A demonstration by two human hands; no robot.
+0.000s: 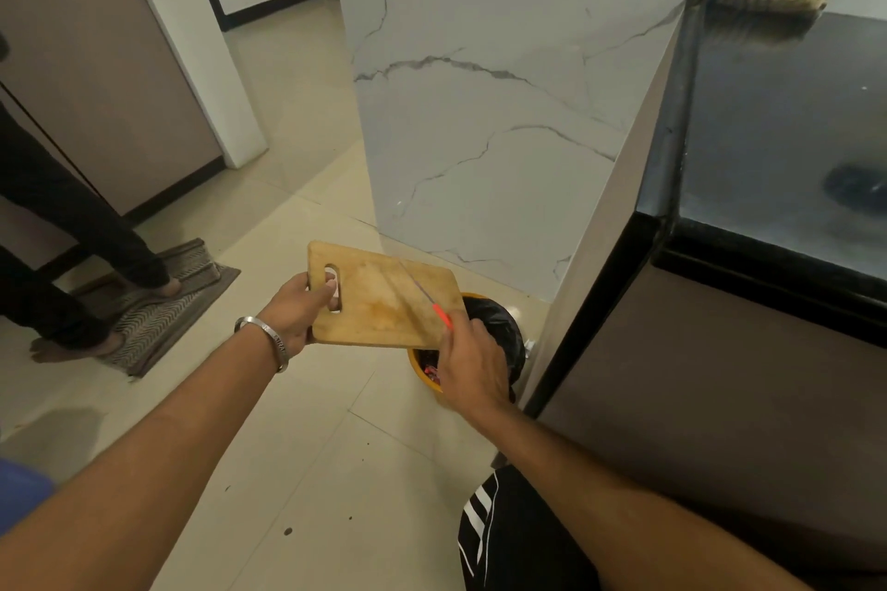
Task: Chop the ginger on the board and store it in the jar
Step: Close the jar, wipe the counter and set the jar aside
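Head view: board (379,302) edge overhangs bin (499,326) rim

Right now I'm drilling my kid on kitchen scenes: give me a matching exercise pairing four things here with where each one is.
Things:
1. board
2. knife
3. bin
4. mat

Places:
A. under another person's feet
B. in the right hand
C. on the floor, below the board
D. in the left hand, fingers through its slot

Pairs: 1-D, 2-B, 3-C, 4-A
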